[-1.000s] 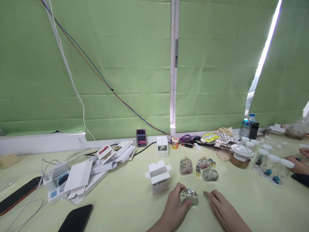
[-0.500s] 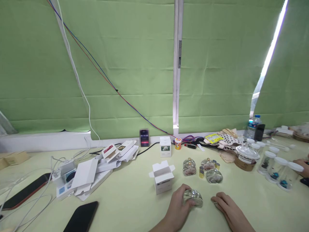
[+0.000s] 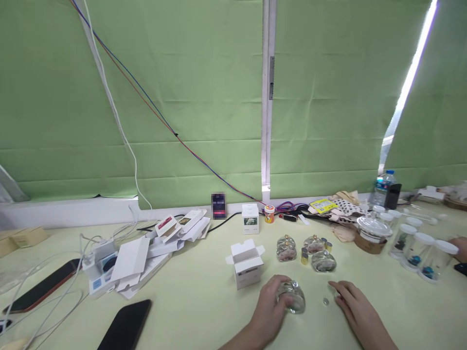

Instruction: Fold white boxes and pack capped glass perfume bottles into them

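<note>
My left hand [image 3: 269, 306] is closed around the side of a clear, rounded glass bottle [image 3: 296, 297], thumb in front and fingers behind. The bottle sits tilted on the table and shows a small shiny neck at its top. To its right a small round silvery piece [image 3: 326, 301] lies on the tabletop. Just beyond that piece rests my right hand [image 3: 353, 306], fingers stretched out and nothing visible in them. Similar glass bottles [image 3: 324, 261] stand farther back, beside small gold caps [image 3: 304, 256]. An opened white box [image 3: 247, 272] stands left of the held bottle.
A closed white box [image 3: 250, 218] and an orange jar [image 3: 269, 214] stand near the wall. Flattened white cartons [image 3: 131, 260], cables and a black phone [image 3: 126, 324] lie to the left. Clear white-lidded tubes [image 3: 416, 255] stand at right, near another person's hand [image 3: 460, 247].
My right hand has moved slightly right and away from the small silvery piece, which now shows on the table. The bottle in my left hand has tilted a little.
</note>
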Demonstrator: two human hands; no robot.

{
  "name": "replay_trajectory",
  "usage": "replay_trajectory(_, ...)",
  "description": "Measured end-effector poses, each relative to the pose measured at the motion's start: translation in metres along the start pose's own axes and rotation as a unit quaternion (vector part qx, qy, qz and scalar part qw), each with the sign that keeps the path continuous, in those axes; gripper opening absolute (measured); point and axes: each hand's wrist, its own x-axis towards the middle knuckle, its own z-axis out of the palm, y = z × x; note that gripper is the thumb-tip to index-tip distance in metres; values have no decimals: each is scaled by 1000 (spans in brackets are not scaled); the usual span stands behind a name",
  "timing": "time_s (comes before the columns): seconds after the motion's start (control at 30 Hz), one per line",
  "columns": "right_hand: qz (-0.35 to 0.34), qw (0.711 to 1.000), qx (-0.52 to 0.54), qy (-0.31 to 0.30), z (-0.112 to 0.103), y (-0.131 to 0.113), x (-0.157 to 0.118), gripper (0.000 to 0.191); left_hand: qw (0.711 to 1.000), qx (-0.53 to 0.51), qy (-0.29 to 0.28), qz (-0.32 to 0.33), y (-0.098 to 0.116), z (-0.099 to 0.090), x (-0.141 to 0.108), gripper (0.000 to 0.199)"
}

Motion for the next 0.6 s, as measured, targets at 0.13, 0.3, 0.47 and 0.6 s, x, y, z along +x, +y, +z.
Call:
replay_trajectory(0.13,-14,998,-33,50,-7,-19,-4,37,1000,2,-1,-3,1,0,-2,27)
replay_trajectory(0.3,-44,999,-19,3,7,-34,-13,35,1000,-10,-16,2,0,0,-1,30)
replay_trajectory(0.47,20,998,18,-60,11,-38,-9,31,999,-2,-39,-14,-1,0,0,28)
replay_trajectory(0.6,84,958,241,-130,1,-54,9,21,999,15,-40,-27,-4,0,0,27)
